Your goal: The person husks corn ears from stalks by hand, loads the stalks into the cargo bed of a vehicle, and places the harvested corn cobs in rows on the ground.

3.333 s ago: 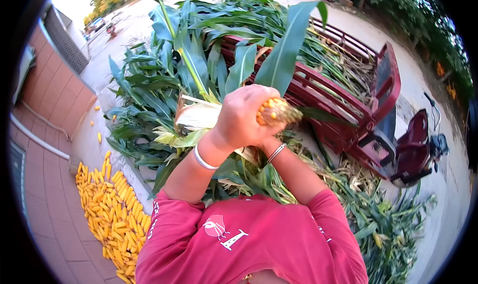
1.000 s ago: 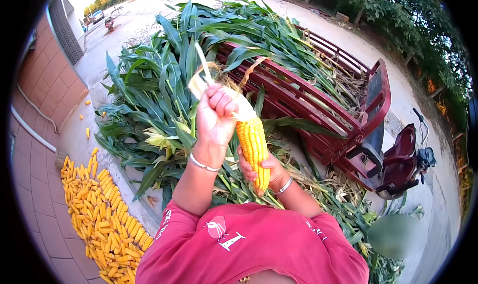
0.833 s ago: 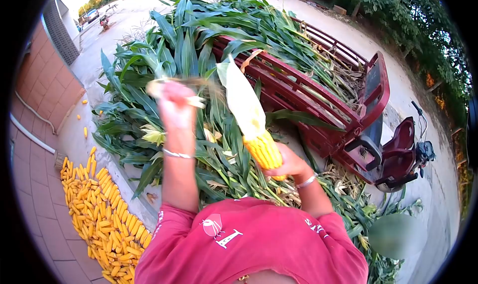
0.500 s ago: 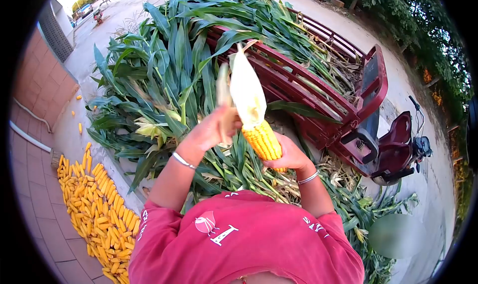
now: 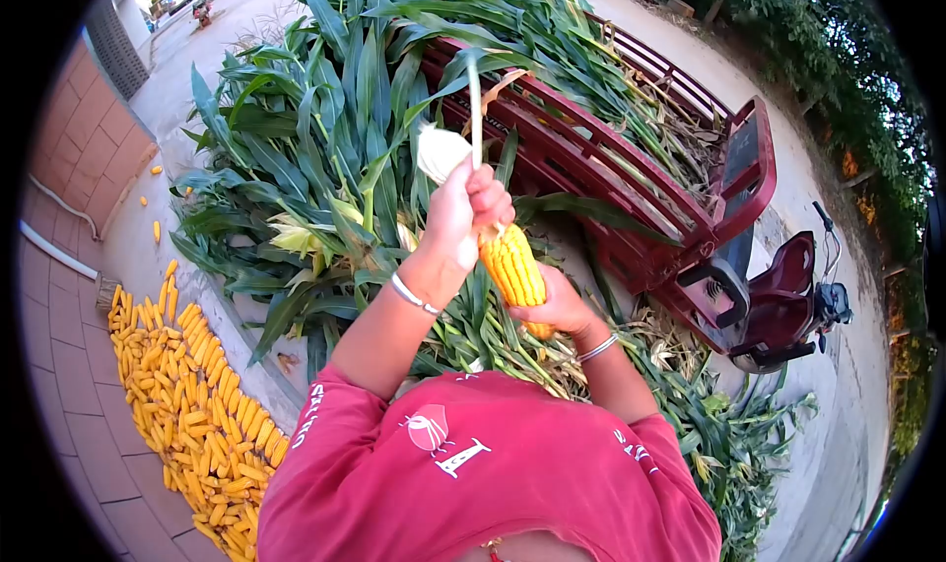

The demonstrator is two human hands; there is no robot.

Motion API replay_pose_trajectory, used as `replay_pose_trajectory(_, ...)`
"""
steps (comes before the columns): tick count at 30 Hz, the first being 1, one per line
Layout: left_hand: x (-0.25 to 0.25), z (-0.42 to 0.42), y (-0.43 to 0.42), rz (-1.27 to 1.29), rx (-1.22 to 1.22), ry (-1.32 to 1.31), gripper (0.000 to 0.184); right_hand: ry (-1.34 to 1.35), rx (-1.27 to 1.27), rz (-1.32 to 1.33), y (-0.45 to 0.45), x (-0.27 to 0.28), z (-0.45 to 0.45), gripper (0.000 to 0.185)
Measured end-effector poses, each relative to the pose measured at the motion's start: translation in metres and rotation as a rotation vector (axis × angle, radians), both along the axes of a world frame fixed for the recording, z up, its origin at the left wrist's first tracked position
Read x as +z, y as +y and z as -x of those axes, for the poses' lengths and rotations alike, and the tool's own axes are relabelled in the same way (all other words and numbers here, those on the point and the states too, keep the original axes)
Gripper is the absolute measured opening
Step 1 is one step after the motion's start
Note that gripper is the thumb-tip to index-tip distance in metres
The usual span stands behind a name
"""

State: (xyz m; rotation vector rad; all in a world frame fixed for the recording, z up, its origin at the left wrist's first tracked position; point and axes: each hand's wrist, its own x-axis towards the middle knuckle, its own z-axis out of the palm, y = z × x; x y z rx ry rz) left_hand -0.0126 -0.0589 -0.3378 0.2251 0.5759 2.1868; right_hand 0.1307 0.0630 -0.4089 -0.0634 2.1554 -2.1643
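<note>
A yellow corn cob [image 5: 512,268] is held between both hands, its kernels bare. My left hand [image 5: 463,212] is closed round the pale husk [image 5: 443,154] at the cob's upper end; a thin strip of it stands up above the fist. The fingers of my right hand [image 5: 557,301] wrap round the lower part of the cob. Behind and below the hands lie green corn stalks [image 5: 296,158] with long leaves.
A red cargo tricycle [image 5: 631,202] loaded with stalks stands beyond the hands, to the right. At the lower left is a pile of husked cobs [image 5: 197,414] beside a tiled wall [image 5: 94,148]. More stalks [image 5: 739,454] lie at the lower right.
My left hand, lately apart from the cob and then at its side, has moved up onto the husk and closed round it. The husk now bunches above the fist. My right hand still holds the cob.
</note>
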Motion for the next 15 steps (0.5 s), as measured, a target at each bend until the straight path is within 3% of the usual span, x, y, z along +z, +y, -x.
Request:
replay_pose_trajectory(4,-0.022,0.039,0.024,-0.254,0.178,-0.2,0.04,0.087,-0.387,0.313,-0.058,-0.028,0.022,0.035)
replay_pose_trajectory(6,-0.05,0.06,0.041,-0.208,0.242,-0.306,0.039,0.092,-0.534,0.541,-0.082,-0.039,0.037,0.029)
replay_pose_trajectory(7,-0.071,0.076,0.047,-0.16,0.325,-0.311,0.039,0.001,-0.548,0.514,-0.078,-0.042,0.041,0.028)
replay_pose_trajectory(10,-0.092,0.084,0.044,0.106,0.548,-0.287,0.037,-0.063,-0.595,0.197,-0.067,-0.055,0.047,0.031)
replay_pose_trajectory(11,-0.112,0.093,0.044,0.028,0.526,-0.34,0.039,-0.018,-0.571,0.01,-0.066,-0.06,0.051,0.034)
replay_pose_trajectory(13,-0.131,0.124,0.01,0.027,0.755,-0.441,0.042,0.133,-0.638,-0.391,-0.067,-0.063,0.039,0.042)
replay_pose_trajectory(14,-0.136,0.146,-0.024,0.201,0.893,-0.356,0.043,0.013,-0.522,-0.808,-0.079,-0.041,0.034,0.049)
replay_pose_trajectory(15,-0.149,0.163,-0.037,0.396,1.002,-0.28,0.043,0.052,-0.398,-0.825,-0.066,-0.057,0.025,0.054)
